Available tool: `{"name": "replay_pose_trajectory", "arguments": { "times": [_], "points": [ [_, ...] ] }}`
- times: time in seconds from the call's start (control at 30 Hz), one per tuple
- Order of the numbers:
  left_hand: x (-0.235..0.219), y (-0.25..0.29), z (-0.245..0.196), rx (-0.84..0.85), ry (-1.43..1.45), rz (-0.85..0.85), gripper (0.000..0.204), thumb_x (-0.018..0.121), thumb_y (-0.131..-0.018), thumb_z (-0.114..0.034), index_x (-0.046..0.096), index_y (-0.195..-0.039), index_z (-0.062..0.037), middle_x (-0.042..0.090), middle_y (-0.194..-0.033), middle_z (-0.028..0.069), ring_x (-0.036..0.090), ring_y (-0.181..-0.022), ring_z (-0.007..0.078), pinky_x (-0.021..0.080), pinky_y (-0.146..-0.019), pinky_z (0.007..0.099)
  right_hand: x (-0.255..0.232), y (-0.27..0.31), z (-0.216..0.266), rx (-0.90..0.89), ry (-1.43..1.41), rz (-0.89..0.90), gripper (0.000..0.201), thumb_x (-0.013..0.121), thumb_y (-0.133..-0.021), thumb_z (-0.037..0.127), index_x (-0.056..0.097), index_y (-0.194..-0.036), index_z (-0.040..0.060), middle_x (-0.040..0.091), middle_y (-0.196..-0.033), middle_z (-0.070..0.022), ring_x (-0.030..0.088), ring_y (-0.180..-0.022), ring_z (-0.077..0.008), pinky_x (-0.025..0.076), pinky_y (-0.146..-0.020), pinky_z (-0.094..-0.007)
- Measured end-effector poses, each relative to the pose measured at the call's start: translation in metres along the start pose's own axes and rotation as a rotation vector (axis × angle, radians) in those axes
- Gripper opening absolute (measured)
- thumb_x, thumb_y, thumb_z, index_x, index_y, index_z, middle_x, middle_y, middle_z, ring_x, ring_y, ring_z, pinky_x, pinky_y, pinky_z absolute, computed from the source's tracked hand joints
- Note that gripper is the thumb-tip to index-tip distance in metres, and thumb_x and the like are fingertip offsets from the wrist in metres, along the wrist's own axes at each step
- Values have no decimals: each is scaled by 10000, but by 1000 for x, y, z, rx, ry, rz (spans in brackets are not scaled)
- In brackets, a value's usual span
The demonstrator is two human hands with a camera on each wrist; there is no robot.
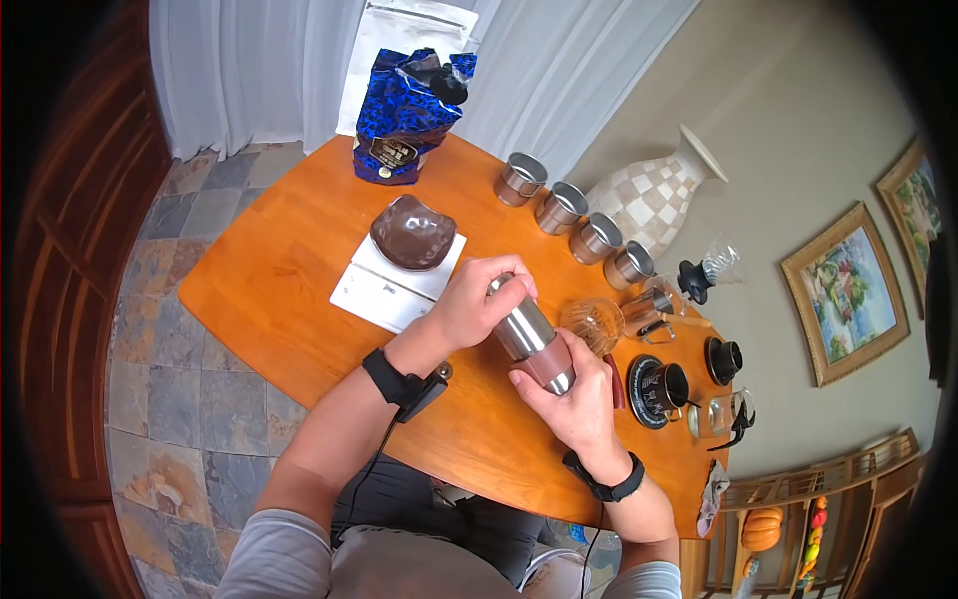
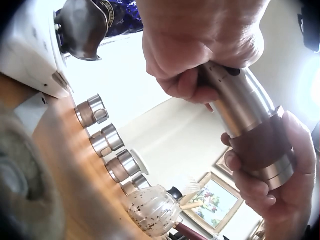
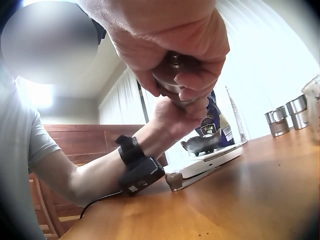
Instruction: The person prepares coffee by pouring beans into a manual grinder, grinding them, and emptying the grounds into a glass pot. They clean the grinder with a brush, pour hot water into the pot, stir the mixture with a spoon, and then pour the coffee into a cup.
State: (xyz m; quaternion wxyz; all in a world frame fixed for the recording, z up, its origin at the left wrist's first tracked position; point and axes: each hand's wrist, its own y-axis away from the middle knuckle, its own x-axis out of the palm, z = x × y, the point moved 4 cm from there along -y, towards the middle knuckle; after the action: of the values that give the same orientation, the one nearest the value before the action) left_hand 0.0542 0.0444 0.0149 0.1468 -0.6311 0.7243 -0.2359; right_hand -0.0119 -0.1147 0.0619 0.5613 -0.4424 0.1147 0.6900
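Observation:
A steel cylinder with a brown band, which looks like a hand coffee grinder [image 1: 525, 332], is held tilted in the air over the table's near side. My left hand [image 1: 481, 302] grips its upper steel end, fingers wrapped around it in the left wrist view. Around the brown band and lower end curl the fingers of my right hand [image 1: 582, 401]. Left of the grinder, a brown dish [image 1: 412, 233] sits on a white scale [image 1: 374, 290]. Close beyond my right hand stands a clear ribbed glass vessel [image 1: 593, 321], with dark specks visible on it in the left wrist view.
Several steel cups [image 1: 561, 208] line the wooden table's [image 1: 289, 260] far edge, by a checkered vase [image 1: 649, 195]. A blue coffee bag [image 1: 404, 120] stands at the back left. To the right are a black cup [image 1: 671, 383] on a saucer and a glass pot [image 1: 711, 417].

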Motion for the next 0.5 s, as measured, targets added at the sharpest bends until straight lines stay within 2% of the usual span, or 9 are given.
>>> {"name": "replay_pose_trajectory", "arguments": {
  "times": [0.07,0.1,0.17,0.27,0.33,0.4,0.5],
  "points": [
    [1,0,0,-5,-17,-5,220,505,-922,-158,607,-819,8,659,-771,87,608,-745,129,478,-699,276,-1,0,-2,35,1,-13,563,832,-662,202,601,-1106,-54,677,-870,-176,679,-768,-249,535,-735,-344],
    [1,0,1,-10,-34,-12,214,509,-920,-154,608,-820,8,660,-770,87,606,-745,129,478,-698,278,-1,0,-3,35,2,-13,563,832,-662,202,601,-1106,-54,677,-870,-176,679,-768,-249,535,-735,-344],
    [1,-1,4,-3,-44,0,218,506,-921,-159,610,-822,6,658,-771,82,602,-746,126,475,-700,278,-1,-1,-5,14,14,26,547,820,-699,229,591,-1099,-65,669,-888,-221,689,-779,-319,541,-712,-373],
    [1,-1,8,-23,-50,14,224,503,-925,-169,612,-827,1,654,-776,73,593,-749,119,469,-707,277,-5,-7,-9,82,-83,112,523,821,-697,229,605,-1072,-65,671,-870,-210,683,-768,-308,534,-712,-363],
    [2,-2,10,-47,-45,20,227,501,-928,-174,613,-831,-2,651,-779,67,589,-751,114,466,-711,275,-5,-8,-12,98,-102,112,515,821,-695,228,610,-1061,-66,673,-864,-205,682,-767,-300,531,-715,-359],
    [3,-2,13,-77,-5,-32,236,544,-912,-179,627,-816,21,648,-718,100,596,-689,149,468,-667,304,-6,-8,-12,117,-119,113,506,822,-694,227,615,-1050,-67,674,-858,-200,681,-766,-291,528,-718,-356],
    [4,-2,17,-51,51,-58,249,540,-919,-188,626,-817,22,640,-709,95,584,-685,143,463,-663,301,-5,-7,-6,84,-27,70,521,823,-691,229,611,-1064,-67,679,-868,-199,685,-782,-280,530,-735,-358]
  ]
}}
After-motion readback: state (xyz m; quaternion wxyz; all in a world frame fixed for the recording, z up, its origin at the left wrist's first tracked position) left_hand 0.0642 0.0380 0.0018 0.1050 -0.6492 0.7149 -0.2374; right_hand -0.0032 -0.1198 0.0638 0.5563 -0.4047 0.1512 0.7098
